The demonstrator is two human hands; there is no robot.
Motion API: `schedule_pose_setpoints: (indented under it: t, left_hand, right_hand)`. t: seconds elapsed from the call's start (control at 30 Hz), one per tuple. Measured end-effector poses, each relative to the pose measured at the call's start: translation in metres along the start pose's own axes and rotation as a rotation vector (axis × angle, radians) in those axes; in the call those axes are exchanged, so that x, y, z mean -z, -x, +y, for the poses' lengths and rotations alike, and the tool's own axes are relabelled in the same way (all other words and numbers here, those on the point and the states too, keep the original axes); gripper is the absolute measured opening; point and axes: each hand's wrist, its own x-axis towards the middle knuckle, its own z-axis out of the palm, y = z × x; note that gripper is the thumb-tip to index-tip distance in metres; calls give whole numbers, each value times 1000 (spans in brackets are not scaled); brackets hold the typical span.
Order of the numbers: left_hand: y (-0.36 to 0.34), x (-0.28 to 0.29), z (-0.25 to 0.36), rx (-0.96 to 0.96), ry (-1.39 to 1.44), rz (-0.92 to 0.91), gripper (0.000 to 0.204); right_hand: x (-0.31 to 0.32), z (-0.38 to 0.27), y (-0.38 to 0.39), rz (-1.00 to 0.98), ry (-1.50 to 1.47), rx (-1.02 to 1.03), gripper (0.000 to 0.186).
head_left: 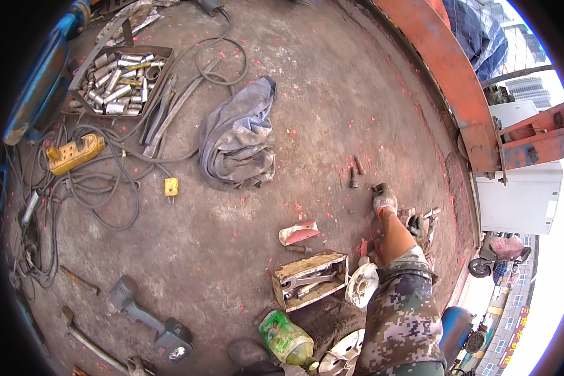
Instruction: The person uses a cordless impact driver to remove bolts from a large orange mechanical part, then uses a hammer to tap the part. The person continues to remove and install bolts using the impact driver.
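My right hand, in a grey glove with dark fingertips, reaches down at the right of the ground. Its fingers are closed, and a small dark piece shows at their tips, too small to name. Just beyond it lie a dark bolt and a rusty bolt. Beside the wrist is a heap of metal parts, partly behind the forearm. At the lower edge, a grey glove-like shape touches a long metal bar; whether it is my left hand is unclear.
An open box of wrenches, a green-labelled bottle and a white disc stand near. A cordless impact wrench, yellow power strip, cables, crumpled grey cloth and a socket box lie left. An orange beam edges the right.
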Motion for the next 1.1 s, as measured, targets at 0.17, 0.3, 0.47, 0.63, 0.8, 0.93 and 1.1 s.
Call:
schedule_pose_setpoints:
  t: [0.17,0.3,0.47,0.63,0.8,0.93,1.1]
  left_hand:
    - [22,-7,16,-6,-76,-8,18]
    - [28,-8,13,-47,88,71,15]
    - [28,-26,20,-34,43,-77,13]
    - [36,-31,27,-25,51,-86,14]
    - [41,-18,23,-30,38,-47,13]
    - [34,-22,15,-13,74,-72,17]
    - [30,-27,15,-28,-93,-23,25]
  right_hand:
    - [23,-64,36,-12,-374,-15,34]
    - [22,-139,33,-116,-350,23,43]
    - [-20,-96,-28,-344,-10,68,65]
    - [23,-116,55,-507,-648,42,38]
    - [99,-217,173,-1090,-993,207,30]
    - [121,-272,233,-1632,-1011,174,33]
    - [105,-294,293,-1826,-943,187,34]
